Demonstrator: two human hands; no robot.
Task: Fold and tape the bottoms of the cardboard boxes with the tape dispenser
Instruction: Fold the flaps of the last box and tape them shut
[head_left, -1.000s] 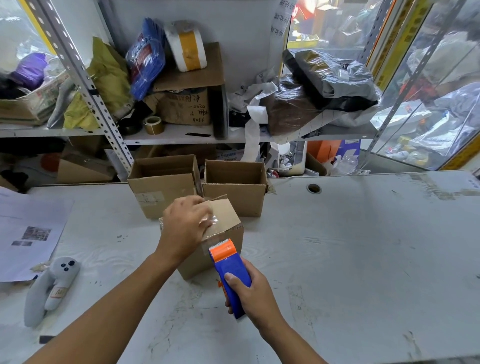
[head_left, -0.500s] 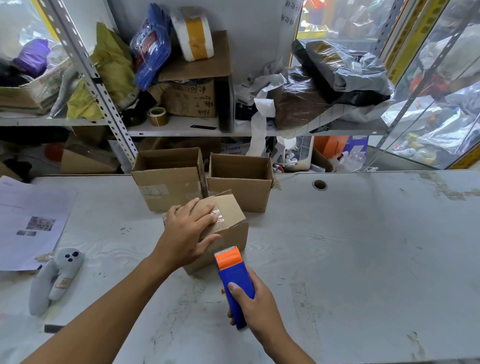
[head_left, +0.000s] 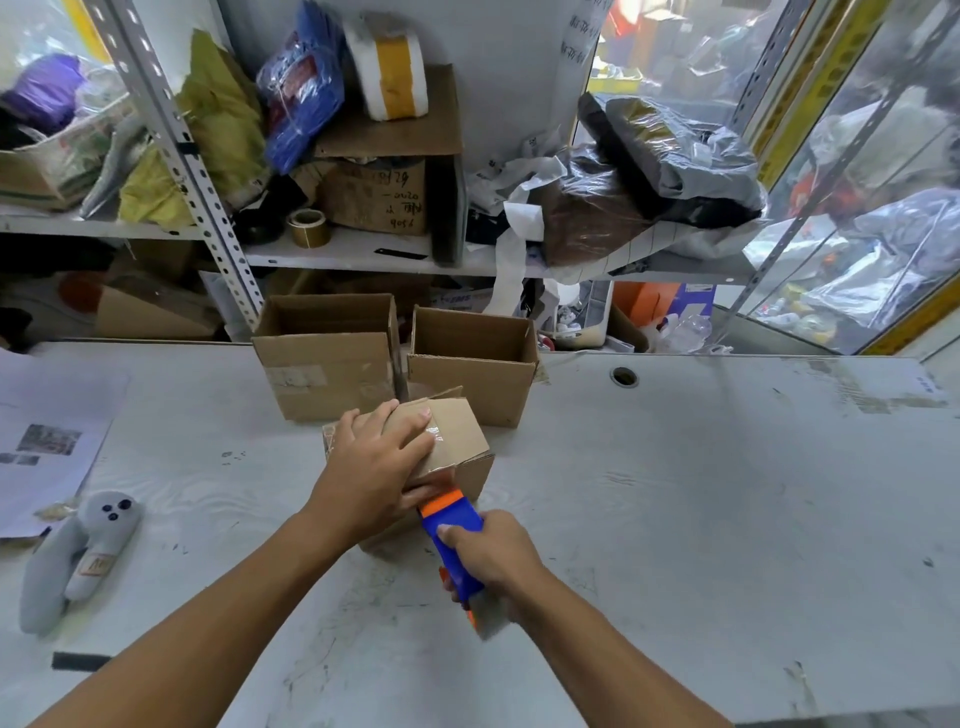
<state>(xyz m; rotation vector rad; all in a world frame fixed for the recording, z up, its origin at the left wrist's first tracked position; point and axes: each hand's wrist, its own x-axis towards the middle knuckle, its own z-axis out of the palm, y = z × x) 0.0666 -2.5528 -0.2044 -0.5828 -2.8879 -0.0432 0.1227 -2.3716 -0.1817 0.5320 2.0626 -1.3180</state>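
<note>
A small cardboard box (head_left: 457, 431) lies bottom-up on the grey table (head_left: 701, 509), with clear tape across its folded flaps. My left hand (head_left: 376, 462) lies flat on top of it, fingers spread, thumb over the near edge. My right hand (head_left: 491, 553) grips the handle of a blue tape dispenser (head_left: 452, 525), whose orange head touches the box's near side just below the top edge. Behind stand two open boxes, one on the left (head_left: 327, 374) and one on the right (head_left: 472, 374).
A grey plush toy (head_left: 78, 556) and printed papers (head_left: 47, 436) lie at the table's left. A cable hole (head_left: 623, 375) sits at the back right. Cluttered metal shelves (head_left: 363, 254) with bags, boxes and a tape roll (head_left: 309, 227) rise behind the table.
My right hand has brought the dispenser forward until its orange head meets the box's near side. My left hand has spread flatter over the box top.
</note>
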